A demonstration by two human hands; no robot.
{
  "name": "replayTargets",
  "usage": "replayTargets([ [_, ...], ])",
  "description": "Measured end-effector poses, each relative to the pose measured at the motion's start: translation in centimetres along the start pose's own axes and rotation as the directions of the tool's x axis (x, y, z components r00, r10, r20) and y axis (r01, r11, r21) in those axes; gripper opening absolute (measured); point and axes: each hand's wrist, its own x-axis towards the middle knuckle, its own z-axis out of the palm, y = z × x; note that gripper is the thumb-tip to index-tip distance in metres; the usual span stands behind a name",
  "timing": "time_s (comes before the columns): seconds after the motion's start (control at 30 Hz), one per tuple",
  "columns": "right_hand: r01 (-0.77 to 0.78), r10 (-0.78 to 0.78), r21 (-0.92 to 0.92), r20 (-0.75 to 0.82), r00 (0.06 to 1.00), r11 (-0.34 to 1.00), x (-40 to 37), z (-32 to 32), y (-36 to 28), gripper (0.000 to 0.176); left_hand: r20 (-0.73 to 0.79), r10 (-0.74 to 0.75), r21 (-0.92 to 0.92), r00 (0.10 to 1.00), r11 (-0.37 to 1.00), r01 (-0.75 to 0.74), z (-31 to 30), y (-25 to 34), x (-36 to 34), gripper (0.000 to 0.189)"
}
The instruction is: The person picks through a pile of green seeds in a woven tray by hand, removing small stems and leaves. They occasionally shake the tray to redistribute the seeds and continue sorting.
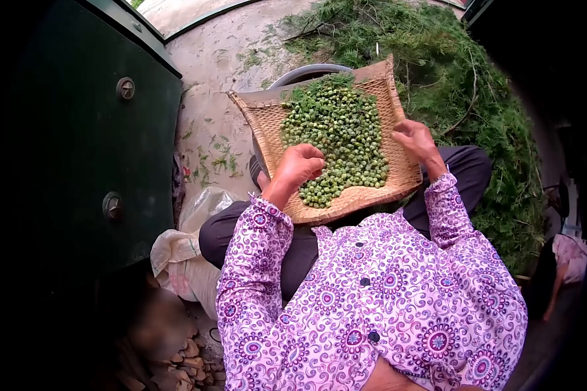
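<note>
Dark green door: to your far left, with two round fittings (125, 88) on its face, one nearer you than the other.
Wood pieces: broken bits (190, 363) lie heaped on the ground below the door, at your lower left.
Pale sack: the bag (192, 264) slumps just beside your left knee, with clear plastic (209, 203) at its far side.
Left hand: your hand (298, 168) is over the near left part of the woven tray, fingers curled in towards the thumb beside the cones; you cannot tell from this view whether anything is pinched between them.
Metal basin: its curved rim (306, 70) shows behind the tray's far edge.
Woven tray: the shallow wicker tray (353, 197) sits over your lap, between your two hands.
Green cones: the small round cones (346, 133) lie in a long pile on the tray, to the right of your left hand and left of your right, with leafy sprigs (336, 81) at the far end.
Right hand: yours (414, 139) is at the tray's right edge, fingers loosely bent; whether they grip the rim cannot be told.
Cut branches: feathery evergreen boughs (496, 124) cover the ground beyond your right knee.
</note>
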Motion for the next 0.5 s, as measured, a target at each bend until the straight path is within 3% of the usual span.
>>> replayTargets([
  [0.07, -0.008, -0.089, 0.373, 0.242, 0.966, 0.928, -0.7, 4.6, -3.4, 0.043, -0.025, 0.001, -0.051, 1.0, 0.999, -0.003, 0.3, -0.1, 0.1, 0.01],
  [0.13, 0.062, -0.195, 0.331, 0.388, 0.901, 0.942, -1.6, 7.6, -7.1, 0.043, -0.038, 0.002, -0.036, 0.999, 0.999, -0.003, 0.7, 0.4, 0.0, 0.009],
  [0.2, 0.018, -0.244, 0.467, 0.429, 0.87, 0.884, -1.4, 9.9, -8.4, 0.033, -0.054, -0.004, -0.027, 0.999, 1.0, 0.003, 0.5, 0.4, 0.0, 0.008],
  [0.37, 0.047, -0.262, 0.537, 0.333, 0.906, 0.842, -0.6, 10.6, -8.5, 0.008, -0.063, 0.068, -0.054, 0.996, 0.996, -0.072, 0.2, 0.0, 0.2, 0.008],
  [0.47, 0.141, -0.278, 0.403, 0.304, 0.911, 0.904, -0.4, 9.2, -8.3, 0.004, -0.04, 0.061, 0.05, 0.997, 0.997, -0.059, 0.7, 0.2, 0.0, 0.007],
  [0.5, 0.285, -0.329, 0.277, 0.128, 0.936, 0.917, 0.1, 8.6, -7.5, 0.003, -0.029, 0.043, 0.111, 0.999, 0.993, -0.039, 0.7, 0.3, -0.1, 0.007],
])
